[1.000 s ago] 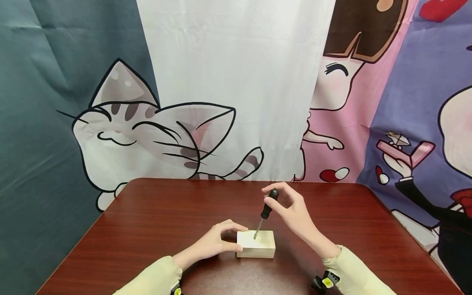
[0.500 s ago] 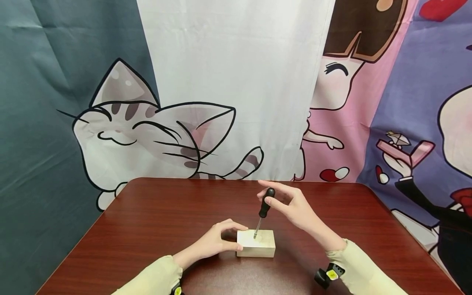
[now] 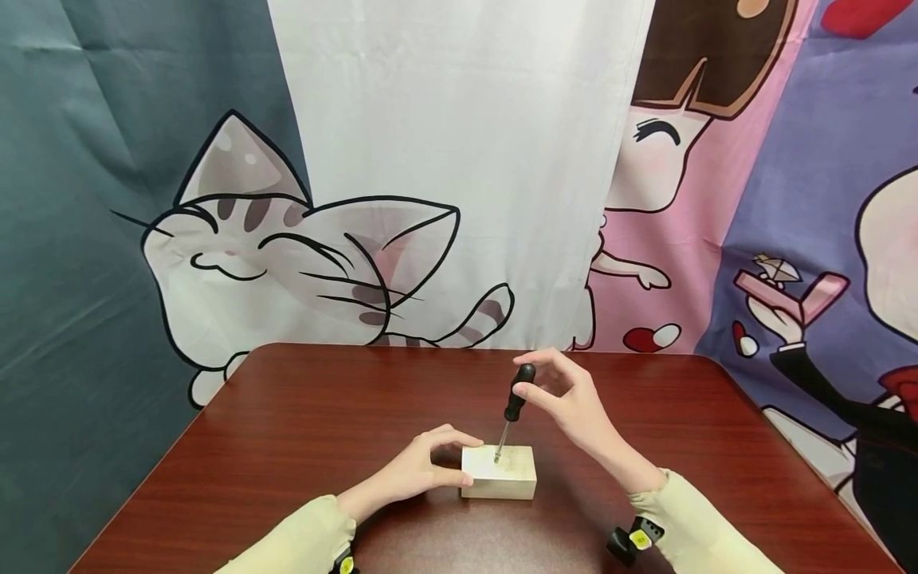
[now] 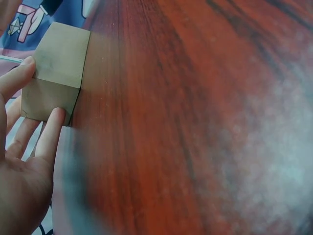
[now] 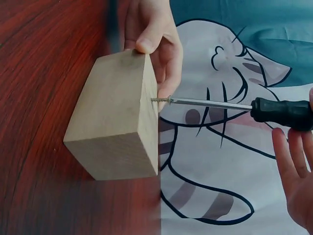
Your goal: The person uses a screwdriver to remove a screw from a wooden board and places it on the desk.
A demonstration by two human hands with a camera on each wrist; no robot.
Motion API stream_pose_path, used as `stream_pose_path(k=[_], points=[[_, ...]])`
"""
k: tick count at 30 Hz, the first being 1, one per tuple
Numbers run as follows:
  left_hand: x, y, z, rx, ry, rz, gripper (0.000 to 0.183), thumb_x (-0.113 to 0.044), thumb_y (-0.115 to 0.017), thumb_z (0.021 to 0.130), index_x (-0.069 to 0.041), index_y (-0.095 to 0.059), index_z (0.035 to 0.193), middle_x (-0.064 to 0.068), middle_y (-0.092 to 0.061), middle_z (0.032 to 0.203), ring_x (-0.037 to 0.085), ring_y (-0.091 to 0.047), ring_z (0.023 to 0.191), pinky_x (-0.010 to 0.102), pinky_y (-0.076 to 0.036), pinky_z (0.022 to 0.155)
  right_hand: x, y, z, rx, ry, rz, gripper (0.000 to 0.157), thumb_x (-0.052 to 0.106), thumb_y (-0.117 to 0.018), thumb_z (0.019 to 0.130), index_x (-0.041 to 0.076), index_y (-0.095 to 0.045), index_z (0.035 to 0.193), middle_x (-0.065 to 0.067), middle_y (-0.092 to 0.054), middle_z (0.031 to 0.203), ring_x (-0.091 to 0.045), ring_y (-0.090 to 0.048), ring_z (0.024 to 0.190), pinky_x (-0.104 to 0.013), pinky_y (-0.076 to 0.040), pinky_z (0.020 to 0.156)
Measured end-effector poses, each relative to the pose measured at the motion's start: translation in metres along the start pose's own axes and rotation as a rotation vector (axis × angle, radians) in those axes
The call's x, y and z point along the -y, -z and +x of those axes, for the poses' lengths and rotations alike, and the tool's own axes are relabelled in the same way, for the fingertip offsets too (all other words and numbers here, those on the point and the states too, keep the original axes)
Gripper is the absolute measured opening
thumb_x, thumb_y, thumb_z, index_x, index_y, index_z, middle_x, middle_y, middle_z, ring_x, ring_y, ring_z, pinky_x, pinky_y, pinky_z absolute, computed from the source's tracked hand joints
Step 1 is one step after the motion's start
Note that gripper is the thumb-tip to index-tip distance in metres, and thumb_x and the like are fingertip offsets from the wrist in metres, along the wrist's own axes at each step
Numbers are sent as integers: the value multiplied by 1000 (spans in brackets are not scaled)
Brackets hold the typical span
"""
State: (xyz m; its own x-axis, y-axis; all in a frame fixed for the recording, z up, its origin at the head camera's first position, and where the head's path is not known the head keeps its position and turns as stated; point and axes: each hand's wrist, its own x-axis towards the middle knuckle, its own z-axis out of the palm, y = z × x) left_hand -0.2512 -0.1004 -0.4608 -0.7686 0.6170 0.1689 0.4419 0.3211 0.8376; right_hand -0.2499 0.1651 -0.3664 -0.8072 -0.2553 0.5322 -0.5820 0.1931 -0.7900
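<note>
A pale wooden block [image 3: 498, 488] lies on the table, its left end held between the thumb and fingers of my left hand [image 3: 416, 472]. In the right wrist view a screw [image 5: 161, 100] stands partly sunk in the block's upper face. The tip of a screwdriver [image 5: 210, 103] meets the screw's head. Above the block, my right hand [image 3: 571, 402] pinches the screwdriver's black handle between thumb and fingers; the tool leans slightly right in the head view. Only some fingers of the right hand show at the edge of the right wrist view.
The reddish-brown wooden table [image 3: 344, 391] extends around the block on all sides. Behind it hangs a cartoon-printed curtain [image 3: 459, 159] with a cat and figures. Each wrist wears a dark strapped device, such as the right one [image 3: 634, 540].
My right fingers reached forward and left along the screwdriver's handle, then drew back and curled again. The handle's top has shifted slightly left. My left hand and the block stay in place.
</note>
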Motion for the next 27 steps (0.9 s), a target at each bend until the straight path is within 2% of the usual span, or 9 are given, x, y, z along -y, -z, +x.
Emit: stream_pose_path(k=[3, 9, 13, 16, 19, 22, 24, 27], points=[[0, 0, 0, -1, 0, -3, 51, -34, -80, 82, -22, -65, 129, -6, -65, 116, 7, -62, 108, 28, -47, 96, 4, 1, 1, 9, -19, -10, 31, 10, -73, 89, 15, -68, 119, 0, -71, 93, -16, -69, 79, -29, -57, 75], [0, 0, 0, 2, 3, -5, 52, -34, -80, 83, -19, -65, 130, -6, -65, 116, 7, -63, 107, 29, -48, 96, 9, 4, 2, 61, -23, -16, 31, 14, -72, 91, 20, -68, 121, -8, -74, 106, -14, -73, 92, -27, -57, 81], [-2, 0, 0, 1, 5, -8, 53, -34, -80, 83, -18, -65, 130, -6, -65, 117, 7, -62, 109, 29, -47, 97, 5, 3, 3, 94, 52, 29, 30, 2, -63, 94, 8, -60, 123, -18, -74, 107, -16, -73, 97, -24, -55, 84], [-2, 0, 0, 4, 5, -12, 53, -34, -80, 83, -18, -64, 131, -6, -65, 118, 7, -62, 109, 30, -47, 97, 3, 0, 2, 77, 91, 74, 29, -5, -60, 93, 2, -53, 119, -22, -72, 107, -17, -72, 96, -26, -56, 83], [-3, 0, 0, 7, 3, -14, 53, -34, -80, 83, -18, -64, 131, -6, -65, 117, 7, -62, 109, 29, -48, 97, 3, -3, 0, 16, 80, 59, 32, -2, -68, 89, 6, -55, 117, -13, -72, 109, -16, -71, 89, -28, -58, 76], [-3, 0, 0, 9, 0, -14, 53, -34, -80, 83, -18, -64, 131, -6, -65, 117, 7, -62, 108, 29, -48, 96, 4, -5, -2, -52, 39, 7, 38, 5, -77, 84, 12, -59, 117, -1, -70, 101, -19, -67, 75, -27, -57, 66], [-2, 0, 0, 8, -1, -11, 52, -34, -80, 83, -18, -65, 130, -6, -65, 117, 7, -62, 108, 29, -48, 96, 5, -5, -3, -77, 11, -20, 38, 7, -79, 83, 14, -61, 116, 1, -70, 94, -22, -64, 67, -27, -54, 61], [-1, 0, 1, 6, 1, -15, 53, -33, -80, 82, -18, -65, 130, -6, -65, 117, 7, -62, 108, 29, -48, 96, 6, -4, -2, -76, -13, -20, 36, 8, -78, 84, 14, -62, 116, -3, -71, 89, -23, -64, 65, -28, -54, 61]])
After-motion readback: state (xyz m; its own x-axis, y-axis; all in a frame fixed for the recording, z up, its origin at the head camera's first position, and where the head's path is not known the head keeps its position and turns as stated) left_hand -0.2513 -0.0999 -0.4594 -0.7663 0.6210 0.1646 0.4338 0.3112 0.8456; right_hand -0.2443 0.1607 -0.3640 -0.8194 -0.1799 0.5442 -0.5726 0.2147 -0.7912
